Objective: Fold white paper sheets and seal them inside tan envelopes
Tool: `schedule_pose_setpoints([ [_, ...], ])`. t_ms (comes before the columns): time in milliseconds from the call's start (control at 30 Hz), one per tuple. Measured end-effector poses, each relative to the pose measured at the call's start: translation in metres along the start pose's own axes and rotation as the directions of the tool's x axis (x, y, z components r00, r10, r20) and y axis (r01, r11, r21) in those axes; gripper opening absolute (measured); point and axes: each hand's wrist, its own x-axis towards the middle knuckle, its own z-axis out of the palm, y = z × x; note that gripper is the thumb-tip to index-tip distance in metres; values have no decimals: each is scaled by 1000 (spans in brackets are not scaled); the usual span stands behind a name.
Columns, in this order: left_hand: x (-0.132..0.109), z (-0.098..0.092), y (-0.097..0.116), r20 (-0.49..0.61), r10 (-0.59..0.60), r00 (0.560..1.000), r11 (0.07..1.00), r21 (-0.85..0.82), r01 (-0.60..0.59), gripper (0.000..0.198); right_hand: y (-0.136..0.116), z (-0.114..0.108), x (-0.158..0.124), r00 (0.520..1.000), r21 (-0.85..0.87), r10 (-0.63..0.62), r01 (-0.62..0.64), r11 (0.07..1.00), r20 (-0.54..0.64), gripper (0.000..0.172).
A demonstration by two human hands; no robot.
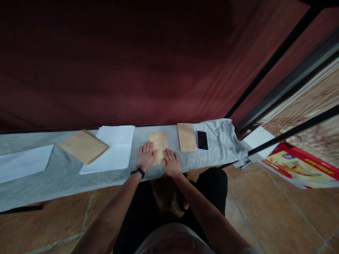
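Observation:
A brown paper envelope (pixel 159 141) lies flat on the grey cloth in front of me, small markings near its upper right corner. My left hand (pixel 147 157) rests palm down on its left edge, fingers stretched out; a dark band circles that wrist. On the lower right edge of the same envelope lies my right hand (pixel 171 162), also flat with its fingers extended. Neither hand grasps anything. Just right of them is another brown envelope (pixel 186 137), and beside it a phone (pixel 202 140) with a dark screen.
Left on the cloth (pixel 66 180), a stack of brown envelopes (pixel 83 145) overlaps white paper sheets (pixel 120 150). Another white sheet (pixel 23 162) lies farther left. A dark red curtain-like surface (pixel 132 70) rises behind. At right stand black bars (pixel 275 63) and a red-yellow box (pixel 304 165).

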Motion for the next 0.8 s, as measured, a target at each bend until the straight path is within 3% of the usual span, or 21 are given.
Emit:
schedule_pose_setpoints([
  [500, -51, -11, -7, 54, 42, 998, 999, 2, -42, 66, 0, 2, -2, 1000, 6, -3, 3, 1000, -25, 51],
  [800, -58, -17, -5, 103, 149, 983, 989, -2, -149, 63, 1, 7, -2, 1000, 11, 0, 1, 1000, -26, 52],
])
